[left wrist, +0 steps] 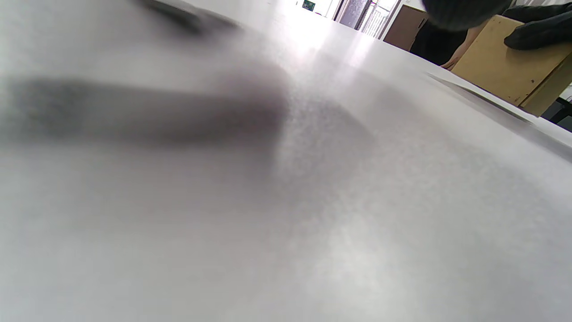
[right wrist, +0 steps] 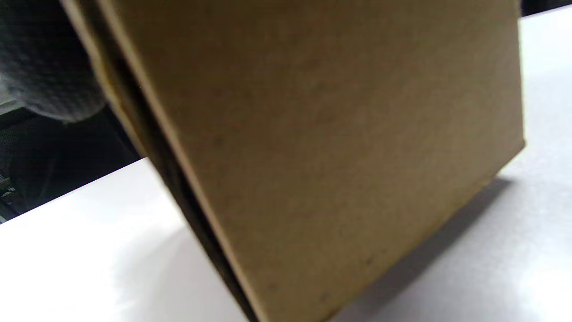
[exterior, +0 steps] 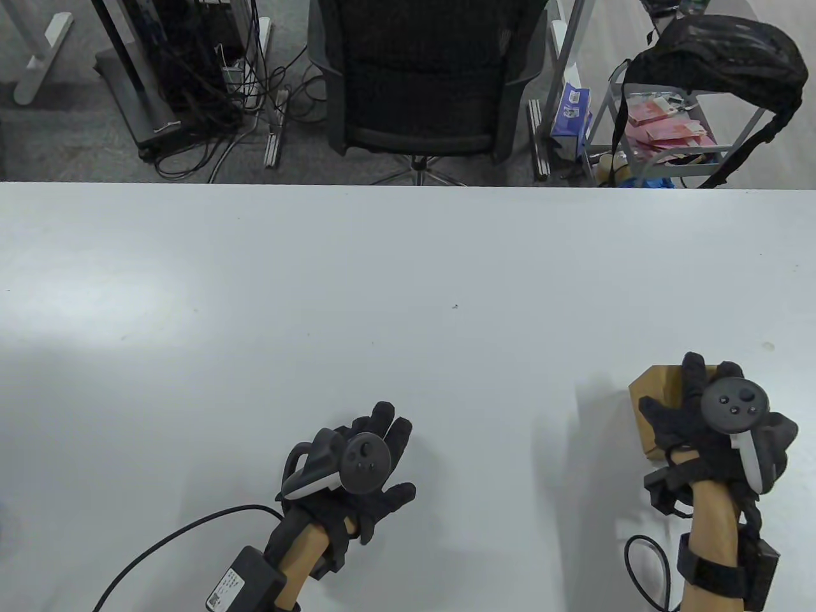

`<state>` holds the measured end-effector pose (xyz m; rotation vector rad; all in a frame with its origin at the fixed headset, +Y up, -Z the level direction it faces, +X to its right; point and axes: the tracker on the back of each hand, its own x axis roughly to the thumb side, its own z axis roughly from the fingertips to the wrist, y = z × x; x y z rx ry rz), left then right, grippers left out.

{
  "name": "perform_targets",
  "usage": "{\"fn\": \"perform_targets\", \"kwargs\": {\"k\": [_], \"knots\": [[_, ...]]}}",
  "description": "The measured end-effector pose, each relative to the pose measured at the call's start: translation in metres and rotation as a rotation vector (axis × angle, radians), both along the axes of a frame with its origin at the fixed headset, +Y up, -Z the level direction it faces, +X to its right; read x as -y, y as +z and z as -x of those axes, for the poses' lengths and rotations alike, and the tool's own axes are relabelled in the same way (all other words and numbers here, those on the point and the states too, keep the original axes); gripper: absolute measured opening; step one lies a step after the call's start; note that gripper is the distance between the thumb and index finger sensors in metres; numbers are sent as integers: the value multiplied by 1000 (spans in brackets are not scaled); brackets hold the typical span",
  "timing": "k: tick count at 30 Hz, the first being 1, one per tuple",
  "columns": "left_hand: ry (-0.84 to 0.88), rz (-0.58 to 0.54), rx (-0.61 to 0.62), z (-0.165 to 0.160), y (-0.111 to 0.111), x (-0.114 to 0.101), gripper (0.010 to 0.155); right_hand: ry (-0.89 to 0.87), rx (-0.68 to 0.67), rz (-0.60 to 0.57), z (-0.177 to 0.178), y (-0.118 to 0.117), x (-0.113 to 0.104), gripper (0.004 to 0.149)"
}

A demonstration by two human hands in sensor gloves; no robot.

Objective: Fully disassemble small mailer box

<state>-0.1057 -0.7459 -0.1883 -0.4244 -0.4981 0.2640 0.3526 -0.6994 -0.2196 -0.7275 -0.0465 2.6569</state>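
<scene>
Right hand (exterior: 707, 414), gloved in black, lies over the top of the small mailer box (exterior: 653, 398) at the near right of the white table (exterior: 408, 287). Its fingers (exterior: 692, 370) reach over the far edge of the box and the thumb (exterior: 656, 411) crosses the left side face, so the hand grips the box from above. The tracker (exterior: 736, 408) strapped to the back of the hand faces upward, and most of the box is hidden beneath the hand.

In the right wrist view the brown cardboard face of the mailer box (right wrist: 321, 147) fills most of the frame. The box is closed and tilted, with one lower edge near the table surface (right wrist: 514, 250) and a shadow beneath it. Whether that edge touches the table cannot be told. A seam between two cardboard layers runs down the left side of the face, and a gloved finger (right wrist: 40, 67) shows, blurred, at the upper left.

Left hand (exterior: 363, 475) rests near the table's front edge, left of centre, well apart from the box. Its fingers (exterior: 389, 427) are extended and loosely spread, holding nothing. A black cable (exterior: 178, 535) runs from the wrist toward the bottom left.

In the left wrist view the camera sits low over the table (left wrist: 313, 223), mostly out of focus. The mailer box (left wrist: 505, 67) appears at the upper right with dark gloved fingers (left wrist: 536, 31) resting on its top.

Beyond the far edge of the table stand an office chair (exterior: 424, 76) and a wire cart (exterior: 669, 127).
</scene>
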Motion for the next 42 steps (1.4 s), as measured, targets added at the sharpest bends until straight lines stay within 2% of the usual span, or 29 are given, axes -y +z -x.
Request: {"fn": "perform_targets", "kwargs": {"k": [3, 17, 34, 42], "knots": [[2, -6, -2, 1, 1, -1, 89, 13, 33, -13, 26, 8, -8, 86], [-3, -34, 8, 12, 7, -7, 90, -19, -175, 131, 143, 16, -2, 87], [47, -38, 27, 12, 9, -9, 101, 0, -362, 170, 282, 26, -4, 87], [41, -36, 13, 20, 6, -10, 111, 65, -356, 174, 318, 29, 0, 86]]}}
